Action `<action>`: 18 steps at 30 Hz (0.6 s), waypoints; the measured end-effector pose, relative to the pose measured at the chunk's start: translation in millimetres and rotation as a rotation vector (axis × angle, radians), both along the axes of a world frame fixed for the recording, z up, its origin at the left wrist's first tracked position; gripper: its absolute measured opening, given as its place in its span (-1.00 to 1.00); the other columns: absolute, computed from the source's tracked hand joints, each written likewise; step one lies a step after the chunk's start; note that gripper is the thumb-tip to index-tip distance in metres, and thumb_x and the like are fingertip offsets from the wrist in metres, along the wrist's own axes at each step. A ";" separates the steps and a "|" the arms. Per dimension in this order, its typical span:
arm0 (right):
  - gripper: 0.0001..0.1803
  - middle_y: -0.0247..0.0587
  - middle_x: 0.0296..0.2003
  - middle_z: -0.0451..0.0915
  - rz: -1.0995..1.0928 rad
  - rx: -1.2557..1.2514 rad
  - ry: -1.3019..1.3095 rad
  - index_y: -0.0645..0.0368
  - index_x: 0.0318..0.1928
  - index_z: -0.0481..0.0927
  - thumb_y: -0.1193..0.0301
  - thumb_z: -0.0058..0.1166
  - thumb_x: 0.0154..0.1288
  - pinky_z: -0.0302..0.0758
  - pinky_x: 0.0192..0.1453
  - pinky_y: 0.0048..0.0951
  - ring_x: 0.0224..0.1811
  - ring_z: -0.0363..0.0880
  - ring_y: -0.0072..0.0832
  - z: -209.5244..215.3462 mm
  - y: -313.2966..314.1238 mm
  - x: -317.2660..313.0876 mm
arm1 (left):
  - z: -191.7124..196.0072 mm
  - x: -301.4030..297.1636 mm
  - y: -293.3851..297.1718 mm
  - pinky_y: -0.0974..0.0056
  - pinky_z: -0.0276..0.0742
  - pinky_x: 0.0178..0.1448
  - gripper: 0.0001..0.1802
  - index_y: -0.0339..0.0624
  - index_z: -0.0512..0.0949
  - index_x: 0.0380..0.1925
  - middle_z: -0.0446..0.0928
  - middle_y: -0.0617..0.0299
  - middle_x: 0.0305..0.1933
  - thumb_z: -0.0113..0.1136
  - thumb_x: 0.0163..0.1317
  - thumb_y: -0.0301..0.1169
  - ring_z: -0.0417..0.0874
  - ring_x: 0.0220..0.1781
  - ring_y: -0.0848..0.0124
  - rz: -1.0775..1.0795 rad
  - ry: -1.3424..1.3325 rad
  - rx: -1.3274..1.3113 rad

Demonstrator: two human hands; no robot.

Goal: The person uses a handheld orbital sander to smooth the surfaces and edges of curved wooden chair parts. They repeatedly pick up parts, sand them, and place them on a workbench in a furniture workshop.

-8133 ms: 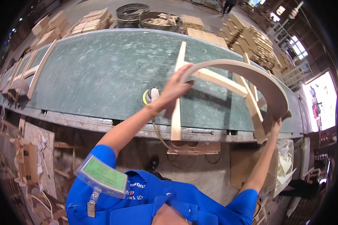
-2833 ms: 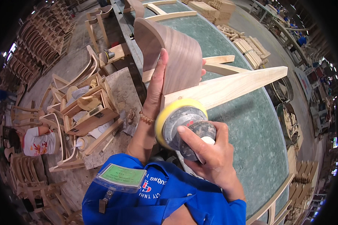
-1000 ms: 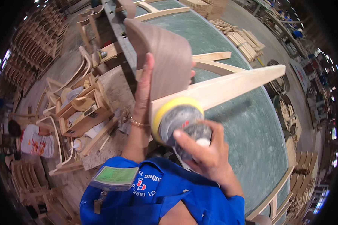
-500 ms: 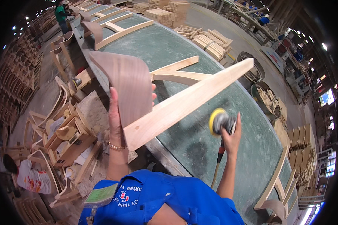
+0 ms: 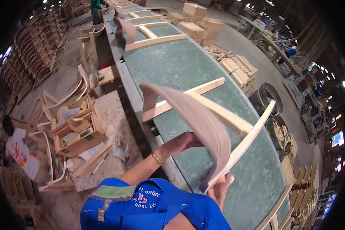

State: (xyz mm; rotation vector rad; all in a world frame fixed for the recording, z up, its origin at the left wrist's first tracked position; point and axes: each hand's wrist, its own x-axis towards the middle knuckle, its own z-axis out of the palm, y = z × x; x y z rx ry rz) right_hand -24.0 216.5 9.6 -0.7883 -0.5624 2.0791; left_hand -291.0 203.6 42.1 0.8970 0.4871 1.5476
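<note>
Workbench (image 5: 188,69), long, green-topped: runs away from the person, bearing another pale chair frame (image 5: 142,32) at its far end and the near one at the front edge.
Chair-back frame (image 5: 203,115), pale bare wood, curved top panel with straight rails: tipped up on the bench, its near corner raised off the surface between both hands.
Crate of wooden offcuts (image 5: 78,130): on the floor left of the bench.
Left hand (image 5: 180,143): fingers flat under the curved panel, propping it; grip partly hidden by the wood.
Right hand (image 5: 220,188): thumb and fingers closed on the frame's lower corner.
Progress, as judged: frame being turned for handling; wood looks smooth, but surface finish cannot be made out. No tool in either hand.
</note>
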 end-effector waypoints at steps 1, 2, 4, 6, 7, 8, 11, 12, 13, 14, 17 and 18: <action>-0.27 -0.17 0.22 0.37 -0.189 -0.067 -0.149 0.12 0.28 0.30 -0.10 -0.01 0.29 0.29 0.32 -0.28 0.24 0.35 -0.27 -9.3 2.5 -3.7 | -23.7 -3.3 8.5 0.10 0.22 0.40 -0.09 -0.29 0.20 0.29 0.37 0.09 0.27 -0.32 0.25 0.31 0.42 0.24 0.24 -0.053 -0.175 -0.150; -0.45 -0.22 0.21 0.39 -0.247 -0.111 -0.091 0.07 0.27 0.32 0.07 -0.06 0.38 0.33 0.26 -0.31 0.23 0.36 -0.33 -19.5 1.0 4.2 | -44.9 -12.7 17.8 -0.01 0.19 0.39 0.01 -0.21 0.15 0.32 0.30 0.12 0.32 -0.32 0.13 0.42 0.33 0.31 0.18 -0.026 -0.356 -0.156; -0.44 -0.20 0.20 0.39 -0.284 -0.140 -0.110 0.07 0.26 0.33 0.10 -0.03 0.35 0.32 0.26 -0.29 0.22 0.36 -0.31 -34.1 -1.8 20.9 | -96.9 -40.3 34.4 -0.15 0.16 0.35 0.13 -0.03 0.12 0.35 0.17 0.16 0.40 -0.21 -0.07 0.56 0.18 0.40 0.12 -0.124 -1.078 -0.032; -0.43 -0.18 0.19 0.40 -0.248 -0.163 -0.145 0.07 0.26 0.33 0.12 0.00 0.31 0.31 0.25 -0.27 0.21 0.36 -0.28 -47.4 -5.6 22.1 | -139.0 -112.6 36.5 -0.18 0.05 0.40 0.08 -0.02 0.15 0.34 0.15 0.13 0.41 -0.19 -0.02 0.52 0.16 0.41 0.09 -0.034 -1.062 0.321; -0.43 -0.17 0.18 0.40 -0.203 -0.157 -0.145 0.07 0.26 0.33 0.13 0.02 0.30 0.31 0.25 -0.26 0.21 0.36 -0.27 -52.4 -5.6 18.0 | -146.0 -159.6 27.1 -0.19 0.00 0.41 0.05 -0.05 0.16 0.33 0.14 0.10 0.41 -0.22 0.02 0.50 0.17 0.40 0.08 0.063 -0.944 0.403; -0.42 -0.16 0.18 0.40 -0.181 -0.147 -0.184 0.07 0.26 0.33 0.14 0.03 0.28 0.31 0.25 -0.25 0.21 0.36 -0.26 -58.4 -5.0 21.6 | -142.9 -184.9 31.2 -0.19 -0.03 0.42 0.01 -0.10 0.20 0.31 0.16 0.07 0.41 -0.31 0.10 0.47 0.21 0.37 0.05 0.305 -0.368 0.425; -0.41 -0.13 0.16 0.41 -0.143 -0.097 -0.430 0.06 0.25 0.34 0.18 0.08 0.22 0.30 0.24 -0.22 0.20 0.36 -0.22 -80.8 -6.7 38.5 | -127.4 -182.3 87.4 -0.22 0.10 0.36 -0.18 -0.33 0.28 0.13 0.23 -0.11 0.29 -0.35 0.22 0.22 0.26 0.28 -0.07 0.776 -0.692 -0.271; -0.40 -0.12 0.15 0.41 -0.108 -0.074 -0.517 0.06 0.25 0.34 0.19 0.10 0.21 0.30 0.24 -0.21 0.19 0.36 -0.20 -90.1 -8.4 39.3 | -120.4 -179.8 97.1 -0.23 0.14 0.34 -0.24 -0.37 0.29 0.08 0.25 -0.15 0.25 -0.34 0.23 0.15 0.28 0.25 -0.08 0.754 -0.672 -0.272; -0.39 -0.11 0.15 0.41 -0.045 -0.040 -0.588 0.06 0.24 0.34 0.20 0.11 0.19 0.29 0.23 -0.20 0.19 0.36 -0.19 -98.7 -8.5 32.3 | -101.6 -188.4 102.6 -0.23 0.18 0.32 -0.30 -0.41 0.30 0.04 0.27 -0.19 0.21 -0.33 0.24 0.08 0.30 0.21 -0.10 0.754 -0.639 -0.250; -0.38 -0.10 0.14 0.42 0.020 -0.005 -0.660 0.06 0.24 0.35 0.21 0.13 0.17 0.29 0.23 -0.19 0.19 0.36 -0.18 -108.3 -11.3 25.6 | -80.5 -195.7 105.4 -0.24 0.21 0.30 -0.35 -0.44 0.31 -0.01 0.29 -0.23 0.17 -0.33 0.26 0.01 0.32 0.18 -0.11 0.762 -0.611 -0.229; -0.36 -0.06 0.12 0.42 0.187 0.203 -0.965 0.06 0.23 0.35 0.24 0.17 0.12 0.28 0.22 -0.16 0.18 0.35 -0.14 -131.8 -12.4 16.3 | -6.3 -169.0 129.3 -0.23 0.26 0.29 -0.36 -0.56 0.25 -0.09 0.30 -0.21 0.00 -0.25 0.17 -0.06 0.37 0.07 -0.06 0.824 -0.467 -0.192; -0.35 -0.05 0.12 0.43 0.232 0.309 -1.061 0.06 0.23 0.35 0.26 0.19 0.10 0.28 0.22 -0.15 0.17 0.35 -0.12 -137.4 -15.1 14.1 | 23.9 -159.0 132.9 -0.16 0.32 0.26 -0.30 -0.59 0.28 -0.11 0.35 -0.21 -0.07 -0.19 0.13 0.00 0.43 0.00 -0.03 0.786 -0.501 -0.226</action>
